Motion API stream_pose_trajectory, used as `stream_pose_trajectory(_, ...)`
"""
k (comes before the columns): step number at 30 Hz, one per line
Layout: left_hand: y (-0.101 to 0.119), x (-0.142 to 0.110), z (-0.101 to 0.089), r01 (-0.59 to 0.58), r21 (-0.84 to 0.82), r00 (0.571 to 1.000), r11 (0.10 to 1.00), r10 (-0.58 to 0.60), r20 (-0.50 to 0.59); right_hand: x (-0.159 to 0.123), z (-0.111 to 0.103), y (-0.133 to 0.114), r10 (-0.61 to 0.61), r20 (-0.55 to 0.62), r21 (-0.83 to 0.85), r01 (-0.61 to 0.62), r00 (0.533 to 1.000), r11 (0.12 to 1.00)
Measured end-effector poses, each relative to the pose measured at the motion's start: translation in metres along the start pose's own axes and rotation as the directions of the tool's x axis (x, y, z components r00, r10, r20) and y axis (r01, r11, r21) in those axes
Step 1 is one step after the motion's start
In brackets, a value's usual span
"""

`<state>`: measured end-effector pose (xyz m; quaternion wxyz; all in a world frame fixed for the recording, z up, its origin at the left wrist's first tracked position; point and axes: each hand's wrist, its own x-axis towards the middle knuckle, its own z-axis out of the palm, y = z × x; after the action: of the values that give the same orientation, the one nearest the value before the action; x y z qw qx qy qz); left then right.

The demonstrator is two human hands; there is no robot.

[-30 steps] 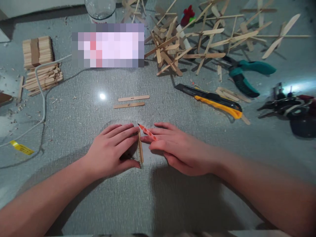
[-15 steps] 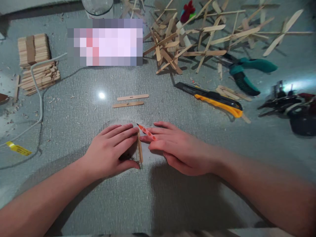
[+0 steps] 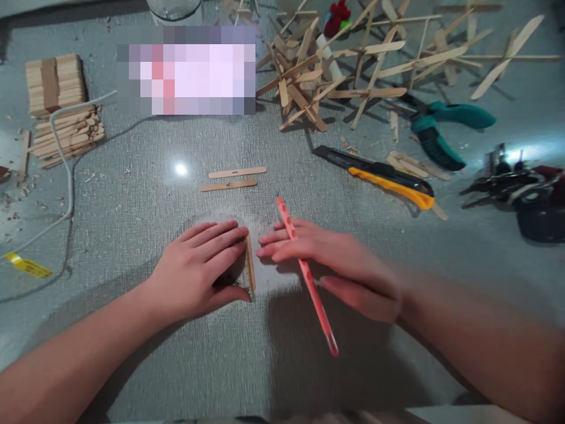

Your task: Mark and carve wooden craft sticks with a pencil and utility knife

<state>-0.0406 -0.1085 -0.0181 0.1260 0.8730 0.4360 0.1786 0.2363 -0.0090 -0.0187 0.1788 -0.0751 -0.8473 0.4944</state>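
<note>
My left hand (image 3: 205, 259) lies flat on the table with its fingers stretched out. Its index fingertip and thumb tip touch the two ends of a narrow wooden craft stick (image 3: 251, 265). A clear strip with fine marks, apparently a ruler, shows beside the stick, mostly hidden under my palm. In my right hand (image 3: 326, 256) a pink pencil (image 3: 315, 288) with red spots sits between the fingers, its point tilted up and away. Two craft sticks (image 3: 237, 172) lie side by side beyond my hands, each with a small mark or slot at its middle.
Craft stick bundles (image 3: 55, 85) lie at far left by a white cable (image 3: 70, 176). Crossed-stick pieces (image 3: 304, 76) fill the back right. A yellow-black utility knife (image 3: 379, 179), green-handled pliers (image 3: 441, 126) and keys (image 3: 498, 182) lie at right. A blurred-out patch hides something behind.
The pencil has swung from near the stick to a steeper, lengthwise slant, and its point has moved right and away. My right hand has shifted slightly right. My left hand stays put.
</note>
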Motion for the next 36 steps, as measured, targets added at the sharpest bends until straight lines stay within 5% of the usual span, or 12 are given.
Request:
stream_pose_trajectory(7, 0.0, 0.0, 0.002, 0.012, -0.006, 1.0, 1.0, -0.012, 0.007, 0.005, -0.006, -0.038, 0.148, -0.308, 0.032, -0.145, 0.94, 0.989)
stream_pose_trajectory(11, 0.001, 0.0, 0.0, 0.001, 0.002, 1.0, 1.0, -0.001, 0.0, 0.015, -0.014, -0.072, 0.343, -0.491, 0.227, -0.263, 0.801, 0.938)
stream_pose_trajectory(14, 0.001, 0.001, 0.0, 0.004, -0.002, 1.0, 1.0, -0.004, -0.011, 0.023, -0.008, -0.067, 0.476, -0.447, 0.388, -0.315, 0.758, 0.866)
stream_pose_trajectory(22, 0.001, 0.002, 0.0, 0.01, -0.023, 1.0, 1.0, -0.01, 0.021, 0.028, 0.029, -0.003, 0.237, -0.439, 0.126, -0.202, 0.867, 0.971)
stream_pose_trajectory(26, 0.001, 0.003, -0.001, 0.003, -0.025, 1.0, 1.0, -0.002, 0.019, 0.027, 0.027, -0.002, 0.123, -0.388, 0.004, -0.132, 0.914, 0.991)
stream_pose_trajectory(36, 0.001, 0.005, -0.003, 0.015, -0.046, 1.0, 0.999, -0.014, 0.023, 0.023, 0.024, -0.004, 0.154, -0.342, 0.067, -0.14, 0.927, 0.988)
